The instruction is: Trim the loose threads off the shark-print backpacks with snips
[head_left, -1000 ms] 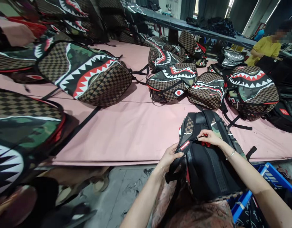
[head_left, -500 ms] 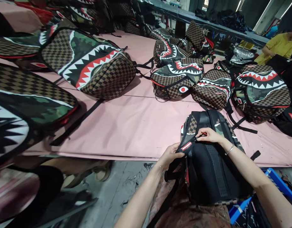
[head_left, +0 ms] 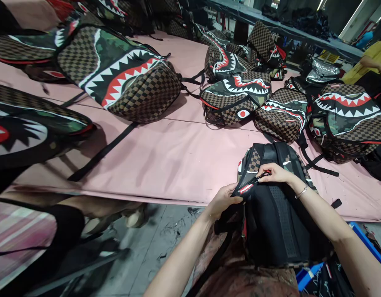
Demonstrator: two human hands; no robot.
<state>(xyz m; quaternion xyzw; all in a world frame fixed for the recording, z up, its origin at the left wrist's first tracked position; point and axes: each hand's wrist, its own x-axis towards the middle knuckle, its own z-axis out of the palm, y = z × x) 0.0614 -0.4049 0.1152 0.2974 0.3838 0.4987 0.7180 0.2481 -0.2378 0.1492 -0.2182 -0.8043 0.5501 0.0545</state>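
Note:
A black-backed backpack (head_left: 272,222) with checkered and camouflage sides leans at the table's near edge, its straps facing me. My left hand (head_left: 225,200) is closed on one shoulder strap (head_left: 250,181), thumb beside a red label (head_left: 246,189). My right hand (head_left: 274,173) pinches a slim black and red thing (head_left: 264,174) with a small metallic glint. Its tip meets the strap just above the label. Its exact kind is too small to tell.
Several shark-mouth backpacks (head_left: 236,97) lie across the pink table (head_left: 178,165); a large one (head_left: 122,78) is at left. A seated person's legs (head_left: 100,210) show at lower left. Someone in a yellow top (head_left: 368,62) is at far right. Blue plastic edges (head_left: 368,243) stand below right.
The view has shifted slightly. The nearest backpack at far left has tipped, showing its shark face differently. Both my hands stay at the same spot on the strap.

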